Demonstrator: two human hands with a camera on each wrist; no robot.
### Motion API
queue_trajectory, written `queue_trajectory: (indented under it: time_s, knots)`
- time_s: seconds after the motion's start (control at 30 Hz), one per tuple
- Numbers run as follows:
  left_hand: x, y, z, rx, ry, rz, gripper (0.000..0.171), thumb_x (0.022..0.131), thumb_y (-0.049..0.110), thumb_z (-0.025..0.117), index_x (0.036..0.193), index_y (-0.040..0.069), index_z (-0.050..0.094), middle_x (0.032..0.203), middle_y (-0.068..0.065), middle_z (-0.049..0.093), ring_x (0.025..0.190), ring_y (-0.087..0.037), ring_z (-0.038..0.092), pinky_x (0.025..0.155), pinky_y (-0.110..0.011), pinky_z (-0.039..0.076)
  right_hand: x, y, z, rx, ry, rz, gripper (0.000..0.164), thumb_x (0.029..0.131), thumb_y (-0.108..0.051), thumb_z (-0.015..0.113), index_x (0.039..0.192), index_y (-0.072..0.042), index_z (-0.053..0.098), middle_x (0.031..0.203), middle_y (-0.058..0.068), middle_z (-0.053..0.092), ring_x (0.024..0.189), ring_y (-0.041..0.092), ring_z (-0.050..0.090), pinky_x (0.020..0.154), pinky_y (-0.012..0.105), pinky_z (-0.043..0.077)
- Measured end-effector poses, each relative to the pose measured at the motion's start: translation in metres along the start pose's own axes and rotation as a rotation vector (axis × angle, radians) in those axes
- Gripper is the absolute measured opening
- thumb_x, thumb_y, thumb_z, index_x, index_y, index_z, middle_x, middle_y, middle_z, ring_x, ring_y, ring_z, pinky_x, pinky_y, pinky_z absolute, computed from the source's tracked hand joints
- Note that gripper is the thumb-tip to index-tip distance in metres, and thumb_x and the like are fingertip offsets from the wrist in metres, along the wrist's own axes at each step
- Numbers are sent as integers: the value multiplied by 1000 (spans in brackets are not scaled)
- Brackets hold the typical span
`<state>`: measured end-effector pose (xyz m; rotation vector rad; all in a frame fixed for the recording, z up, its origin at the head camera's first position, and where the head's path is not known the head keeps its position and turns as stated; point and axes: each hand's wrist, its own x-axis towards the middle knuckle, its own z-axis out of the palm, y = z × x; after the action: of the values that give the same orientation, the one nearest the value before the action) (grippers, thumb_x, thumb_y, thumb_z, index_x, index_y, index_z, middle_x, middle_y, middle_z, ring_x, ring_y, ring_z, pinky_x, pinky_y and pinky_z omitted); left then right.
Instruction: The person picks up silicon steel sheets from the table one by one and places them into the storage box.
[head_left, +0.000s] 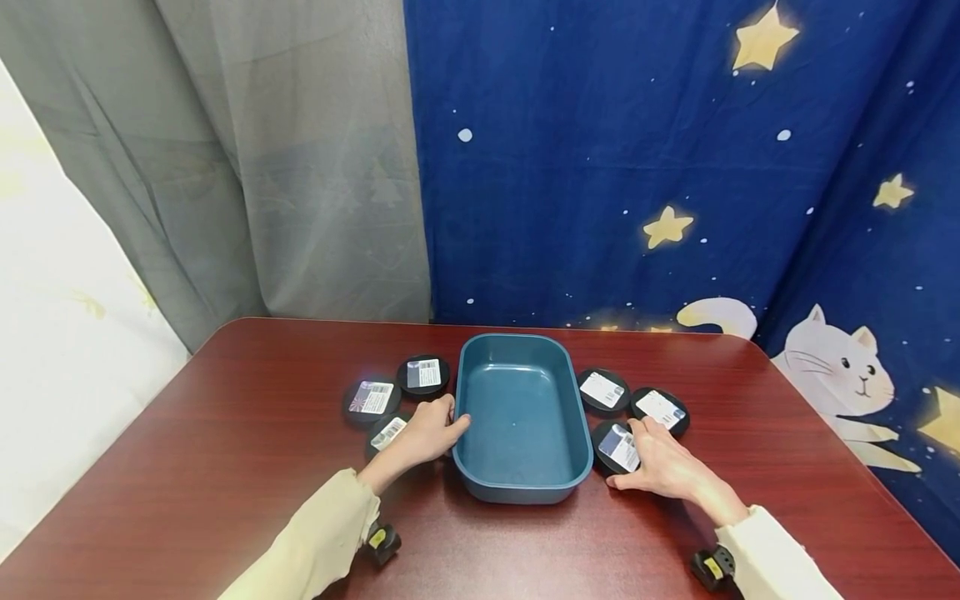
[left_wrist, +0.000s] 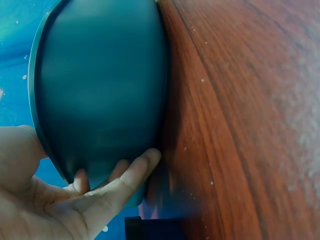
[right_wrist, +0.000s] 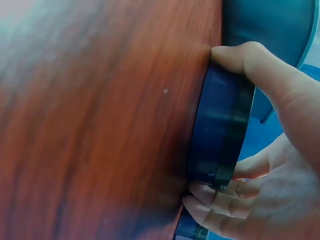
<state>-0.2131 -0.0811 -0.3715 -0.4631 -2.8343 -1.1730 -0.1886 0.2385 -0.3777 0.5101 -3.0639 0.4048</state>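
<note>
A blue rectangular plastic bin (head_left: pixel 517 417) stands in the middle of the table, and nothing lies inside it. My left hand (head_left: pixel 422 433) holds its left wall, the thumb over the rim and the fingers along the outside. In the left wrist view those fingers (left_wrist: pixel 125 182) lie against the outer wall of the bin (left_wrist: pixel 102 90). My right hand (head_left: pixel 666 467) grips a flat round black container (head_left: pixel 618 448) with a label on top, just right of the bin. The right wrist view has its dark side (right_wrist: pixel 220 120) between thumb and fingers, low at the tabletop.
Two more labelled black containers sit on the right, one at the back (head_left: pixel 602 392) and one farther right (head_left: pixel 662 408). Left of the bin are three others (head_left: pixel 423 376) (head_left: pixel 371 400) (head_left: pixel 387 432). Curtains (head_left: pixel 570 167) hang behind the reddish-brown table (head_left: pixel 225 467).
</note>
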Motion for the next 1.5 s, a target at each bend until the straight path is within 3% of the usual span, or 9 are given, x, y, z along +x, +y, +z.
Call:
queue_trajectory:
  time_s: [0.2, 0.43, 0.83, 1.17, 1.33, 1.5]
  knots:
    - [1, 1, 1, 7, 18, 1, 17, 78, 7, 49, 64, 6, 41, 52, -2, 42, 39, -9, 50, 37, -20, 37, 1, 0, 0, 1, 20, 3, 84, 56, -40, 77, 110, 16, 45, 95, 21, 50, 92, 33, 49, 82, 46, 42]
    - [0, 2, 1, -12, -14, -31, 15, 80, 8, 49, 66, 5, 42, 54, -5, 45, 37, -12, 53, 36, -22, 43, -2, -1, 1, 28, 19, 40, 86, 55, -39, 78, 110, 16, 44, 99, 23, 52, 94, 34, 49, 83, 47, 42]
    - [0, 2, 1, 16, -2, -27, 16, 80, 9, 49, 65, 6, 43, 52, -4, 44, 36, -11, 52, 38, -21, 39, -5, -4, -4, 100, 96, 64, 83, 57, -24, 78, 114, 19, 37, 103, 26, 47, 84, 28, 50, 78, 43, 44]
    - [-1, 2, 1, 13, 2, -29, 19, 80, 10, 49, 62, 6, 43, 49, -1, 41, 39, -10, 49, 38, -19, 34, -1, -5, -7, 145, 236, 59, 81, 59, -22, 77, 117, 15, 34, 106, 28, 46, 90, 33, 49, 79, 46, 44]
    - [0, 1, 0, -12, -13, -26, 19, 81, 9, 48, 62, 6, 44, 50, -2, 41, 39, -11, 51, 37, -19, 37, 1, -8, -9, 162, 283, 67, 83, 61, -25, 77, 120, 12, 32, 113, 29, 43, 95, 36, 48, 81, 50, 43]
    - [0, 1, 0, -9, -10, -11, 19, 80, 8, 48, 62, 6, 44, 50, -1, 40, 39, -10, 50, 38, -19, 36, 6, -12, -10, 153, 348, 48, 82, 60, -27, 77, 119, 9, 34, 104, 24, 46, 89, 33, 49, 76, 47, 45]
